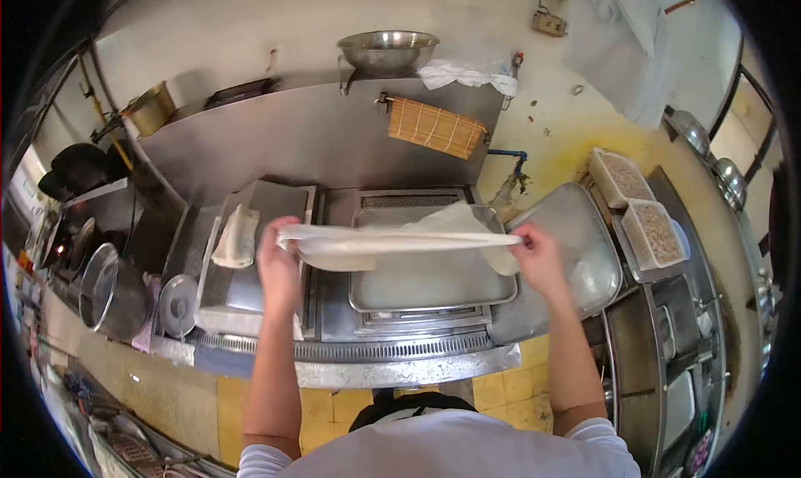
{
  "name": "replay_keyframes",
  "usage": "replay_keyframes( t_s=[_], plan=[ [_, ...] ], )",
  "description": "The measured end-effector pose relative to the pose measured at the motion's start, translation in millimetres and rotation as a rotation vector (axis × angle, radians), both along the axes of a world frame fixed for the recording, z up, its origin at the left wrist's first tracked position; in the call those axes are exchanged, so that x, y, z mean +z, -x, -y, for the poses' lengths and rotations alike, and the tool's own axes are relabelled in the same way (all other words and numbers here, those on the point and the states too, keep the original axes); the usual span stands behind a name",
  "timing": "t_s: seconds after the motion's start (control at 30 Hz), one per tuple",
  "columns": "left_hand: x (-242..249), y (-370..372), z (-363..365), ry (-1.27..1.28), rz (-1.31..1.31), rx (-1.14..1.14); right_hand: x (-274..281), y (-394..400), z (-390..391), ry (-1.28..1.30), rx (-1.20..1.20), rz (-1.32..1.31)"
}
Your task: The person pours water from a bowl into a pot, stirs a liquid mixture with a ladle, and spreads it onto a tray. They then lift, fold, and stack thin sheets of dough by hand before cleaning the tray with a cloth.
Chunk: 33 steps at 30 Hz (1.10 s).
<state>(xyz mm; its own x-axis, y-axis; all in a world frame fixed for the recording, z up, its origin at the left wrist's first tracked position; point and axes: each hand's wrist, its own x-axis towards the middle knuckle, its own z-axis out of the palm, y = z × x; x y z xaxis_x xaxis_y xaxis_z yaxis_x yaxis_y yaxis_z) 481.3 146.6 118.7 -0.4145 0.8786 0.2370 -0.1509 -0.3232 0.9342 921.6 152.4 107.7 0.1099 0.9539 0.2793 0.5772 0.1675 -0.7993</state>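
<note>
While your arms reach forward, your left hand (pixel 278 265) and right hand (pixel 536 257) pinch a thin white sheet (pixel 392 243) stretched level above the steel tray (pixel 434 286).

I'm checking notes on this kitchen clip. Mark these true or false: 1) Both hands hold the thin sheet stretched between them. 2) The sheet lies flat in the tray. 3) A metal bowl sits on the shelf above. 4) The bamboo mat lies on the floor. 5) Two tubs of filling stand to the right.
1) True: the left hand and right hand each grip an end of the sheet.
2) False: it is held up above the tray.
3) True: the bowl is on the shelf.
4) False: the mat hangs on the steel backsplash.
5) True: the tubs stand there.
</note>
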Motion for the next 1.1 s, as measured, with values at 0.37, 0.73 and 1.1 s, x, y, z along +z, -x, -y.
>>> replay_keyframes(
  t_s=[0.37, 0.73, 1.1],
  plan=[
    [-253, -70, -62, 0.088, -1.101, -0.524, -209, 97, -33, 0.187, 0.143, 0.56],
    [-257, -78, -56, 0.247, -1.278, -0.497, -224, 104, -59, 0.066, 0.203, 0.778],
    [-248, -88, -64, 0.475, -1.09, -0.536, -209, 56, -68, 0.499, 0.384, 0.818]
  ],
)
